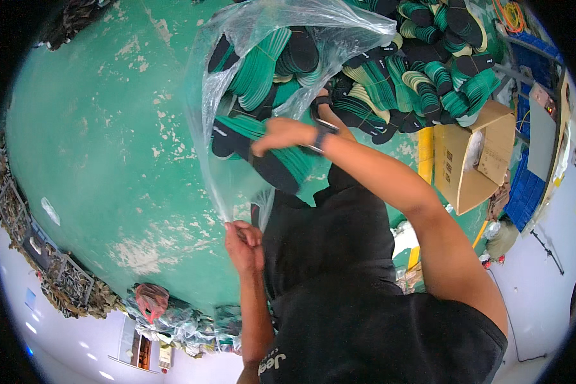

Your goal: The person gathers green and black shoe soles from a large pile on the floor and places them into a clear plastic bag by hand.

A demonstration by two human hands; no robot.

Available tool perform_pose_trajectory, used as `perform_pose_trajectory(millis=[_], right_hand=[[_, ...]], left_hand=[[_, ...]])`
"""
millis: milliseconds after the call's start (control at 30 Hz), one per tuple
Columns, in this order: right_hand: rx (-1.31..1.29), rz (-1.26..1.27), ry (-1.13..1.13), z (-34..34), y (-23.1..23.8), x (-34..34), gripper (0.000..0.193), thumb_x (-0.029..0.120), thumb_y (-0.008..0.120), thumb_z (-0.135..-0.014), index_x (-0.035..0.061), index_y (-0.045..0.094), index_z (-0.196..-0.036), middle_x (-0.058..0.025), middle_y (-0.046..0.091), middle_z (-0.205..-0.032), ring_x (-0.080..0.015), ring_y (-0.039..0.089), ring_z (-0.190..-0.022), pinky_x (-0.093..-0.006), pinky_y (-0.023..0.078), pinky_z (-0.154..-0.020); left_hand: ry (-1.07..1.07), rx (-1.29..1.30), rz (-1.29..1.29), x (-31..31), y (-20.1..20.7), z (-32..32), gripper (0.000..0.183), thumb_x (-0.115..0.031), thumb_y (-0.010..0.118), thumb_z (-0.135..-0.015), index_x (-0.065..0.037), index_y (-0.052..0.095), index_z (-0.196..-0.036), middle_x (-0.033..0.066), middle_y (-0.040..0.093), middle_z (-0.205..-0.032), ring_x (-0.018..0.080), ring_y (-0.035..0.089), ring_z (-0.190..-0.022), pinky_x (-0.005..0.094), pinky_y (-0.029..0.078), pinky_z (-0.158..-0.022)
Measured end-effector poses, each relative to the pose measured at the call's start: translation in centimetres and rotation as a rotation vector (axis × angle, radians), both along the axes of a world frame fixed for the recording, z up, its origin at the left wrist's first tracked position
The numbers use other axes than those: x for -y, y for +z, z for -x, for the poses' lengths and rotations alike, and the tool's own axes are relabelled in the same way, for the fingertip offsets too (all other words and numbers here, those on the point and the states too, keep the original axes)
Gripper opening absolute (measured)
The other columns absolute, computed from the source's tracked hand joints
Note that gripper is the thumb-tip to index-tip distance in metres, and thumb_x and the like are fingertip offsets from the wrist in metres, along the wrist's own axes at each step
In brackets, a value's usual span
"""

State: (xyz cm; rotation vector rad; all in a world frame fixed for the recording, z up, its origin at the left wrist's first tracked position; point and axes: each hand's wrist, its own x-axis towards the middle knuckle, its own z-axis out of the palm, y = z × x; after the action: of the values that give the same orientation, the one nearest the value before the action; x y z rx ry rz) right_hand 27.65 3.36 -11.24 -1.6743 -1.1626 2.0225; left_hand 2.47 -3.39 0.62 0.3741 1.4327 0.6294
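A large clear plastic bag (205, 173) lies spread on the green floor, with several bundles of green and black shoe insoles (257, 70) inside. At the bag's near edge, the fingers of my left hand (244, 246) are closed on the plastic film and pull it taut. My right hand (287, 136), slightly blurred and wearing a dark wristband, grips a stack of insoles (276, 169) at the bag's mouth. Its thumb and fingers press on the stack's black face; part of the grip is hidden. More insoles with black ends sit just left of that hand.
A heap of tied insole bundles (422, 83) lies at the far right. Beside it stand an open cardboard box (470, 160), a yellow strip (425, 153) and blue crates (525, 185). Plastic-wrapped goods (185, 323) line the wall at the lower left. Worn white patches mark the floor.
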Motion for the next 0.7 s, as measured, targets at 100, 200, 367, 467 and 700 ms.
perform_pose_trajectory(millis=[100, 200, 367, 467, 700], right_hand=[[0.161, -0.102, -0.066, 5.6, -2.2, -6.0, 0.060, 0.056, 0.064, -0.061, -0.0035, 0.066, -0.068, -0.0177, 0.063, -0.065, -0.0275, 0.062, -0.061, -0.0379, 0.047, -0.055], [0.396, -0.172, -0.463, 10.3, -10.1, -6.9, 0.097, 0.067, 0.063, -0.061, -0.0118, 0.050, -0.116, -0.0326, 0.054, -0.110, -0.0423, 0.053, -0.104, -0.0489, 0.044, -0.083], [0.181, -0.264, -0.281, 5.5, -4.3, 3.1, 0.069, 0.052, 0.053, -0.082, -0.0034, 0.047, -0.122, -0.0231, 0.055, -0.110, -0.0374, 0.051, -0.104, -0.0432, 0.043, -0.087], [0.273, -0.392, -0.573, -3.1, -4.1, 11.8, 0.046, 0.035, 0.058, -0.085, 0.0021, 0.053, -0.116, -0.0195, 0.058, -0.104, -0.0331, 0.056, -0.098, -0.0417, 0.045, -0.083], [1.435, 0.022, -1.180, -33.7, -7.9, 28.6, 0.076, 0.035, 0.068, -0.072, -0.0125, 0.038, -0.122, -0.0295, 0.049, -0.114, -0.0431, 0.045, -0.107, -0.0464, 0.036, -0.093]], left_hand=[[0.042, -0.015, 0.052, 0.0, 0.3, -0.3, 0.037, -0.035, 0.039, -0.098, -0.003, 0.051, -0.082, -0.0009, 0.032, -0.049, 0.0093, 0.029, -0.044, 0.0242, 0.027, -0.046], [-0.012, 0.007, 0.021, -0.8, 0.1, -1.2, 0.031, -0.030, 0.041, -0.098, -0.003, 0.051, -0.084, -0.0032, 0.030, -0.048, 0.0067, 0.026, -0.043, 0.0227, 0.022, -0.045], [0.096, -0.144, -0.011, -2.2, 0.4, -0.1, 0.030, -0.029, 0.042, -0.097, -0.002, 0.051, -0.086, -0.0043, 0.027, -0.048, 0.0062, 0.022, -0.043, 0.0235, 0.020, -0.044], [-0.020, -0.165, 0.023, -3.4, 1.0, -0.4, 0.028, -0.028, 0.046, -0.095, -0.001, 0.050, -0.085, -0.0046, 0.028, -0.048, 0.0064, 0.024, -0.041, 0.0228, 0.022, -0.042], [-0.453, -0.309, 0.273, -3.6, -0.5, -1.3, 0.023, -0.019, 0.047, -0.090, -0.010, 0.041, -0.069, -0.0043, 0.029, -0.050, 0.0059, 0.027, -0.041, 0.0236, 0.021, -0.040]])
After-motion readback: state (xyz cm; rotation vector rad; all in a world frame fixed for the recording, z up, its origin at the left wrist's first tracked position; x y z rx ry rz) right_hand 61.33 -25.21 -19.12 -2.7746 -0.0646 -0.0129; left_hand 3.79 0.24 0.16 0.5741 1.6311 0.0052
